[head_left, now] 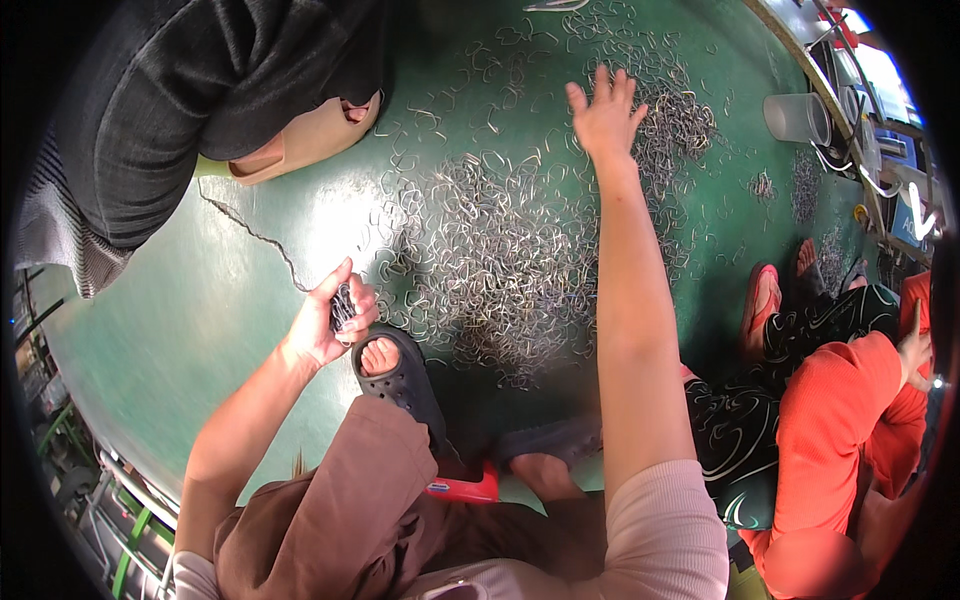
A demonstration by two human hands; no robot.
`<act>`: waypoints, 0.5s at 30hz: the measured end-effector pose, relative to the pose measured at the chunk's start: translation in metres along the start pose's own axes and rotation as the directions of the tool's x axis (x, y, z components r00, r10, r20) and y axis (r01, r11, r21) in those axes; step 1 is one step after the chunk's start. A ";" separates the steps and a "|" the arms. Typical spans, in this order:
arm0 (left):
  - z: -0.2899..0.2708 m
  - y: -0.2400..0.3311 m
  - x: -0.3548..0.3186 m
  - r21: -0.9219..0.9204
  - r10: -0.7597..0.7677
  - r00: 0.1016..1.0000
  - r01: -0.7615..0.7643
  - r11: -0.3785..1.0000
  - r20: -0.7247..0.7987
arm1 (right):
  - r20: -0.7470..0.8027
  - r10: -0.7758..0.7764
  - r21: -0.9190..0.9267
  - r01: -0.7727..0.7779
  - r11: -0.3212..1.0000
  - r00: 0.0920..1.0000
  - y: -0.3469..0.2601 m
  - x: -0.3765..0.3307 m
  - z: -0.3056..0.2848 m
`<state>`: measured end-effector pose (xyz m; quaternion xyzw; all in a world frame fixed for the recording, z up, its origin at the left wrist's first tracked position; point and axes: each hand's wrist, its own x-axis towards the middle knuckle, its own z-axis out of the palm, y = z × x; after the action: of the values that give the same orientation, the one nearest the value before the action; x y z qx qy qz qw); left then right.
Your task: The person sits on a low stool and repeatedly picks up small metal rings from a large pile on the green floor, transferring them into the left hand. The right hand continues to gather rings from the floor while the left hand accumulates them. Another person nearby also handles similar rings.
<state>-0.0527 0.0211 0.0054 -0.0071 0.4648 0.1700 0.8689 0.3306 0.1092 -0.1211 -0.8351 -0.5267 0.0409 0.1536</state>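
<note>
My left hand (335,317) is closed around a small bunch of metal hooks (342,306), held above the green floor close to my foot. Stretched far forward, my right hand (606,115) has its fingers spread, with nothing seen in it. It is over the left edge of a dark, dense heap of metal hooks (679,130); whether it touches them I cannot tell. Between my arms lies a wide, loose pile of small bent wire hooks (510,260), silvery and dark, with strays scattered around it.
A person in dark trousers (150,110) and a tan sandal (305,142) is at the far left. Another, in orange clothing (835,420), sits at right. A translucent plastic cup (797,118) lies tipped at the far right. Something red (470,487) shows beneath me.
</note>
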 end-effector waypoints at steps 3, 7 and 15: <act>-0.007 0.000 -0.001 0.002 0.009 1.000 -0.009 1.000 -0.014 | 0.112 -0.214 -0.041 0.220 0.975 0.970 -0.016 -0.032 0.002; 0.000 0.000 -0.003 0.015 0.015 0.997 -0.014 1.000 -0.081 | 0.084 -0.152 0.013 0.151 0.988 0.985 -0.012 -0.084 -0.005; -0.009 0.002 -0.005 0.029 0.041 0.998 -0.040 0.999 -0.036 | 0.193 -0.257 0.174 0.224 0.959 0.947 -0.053 -0.152 -0.026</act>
<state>-0.0630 0.0202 0.0046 0.0114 0.4831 0.1811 0.8565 0.2235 -0.0114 -0.0948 -0.7412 -0.6337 0.1509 0.1622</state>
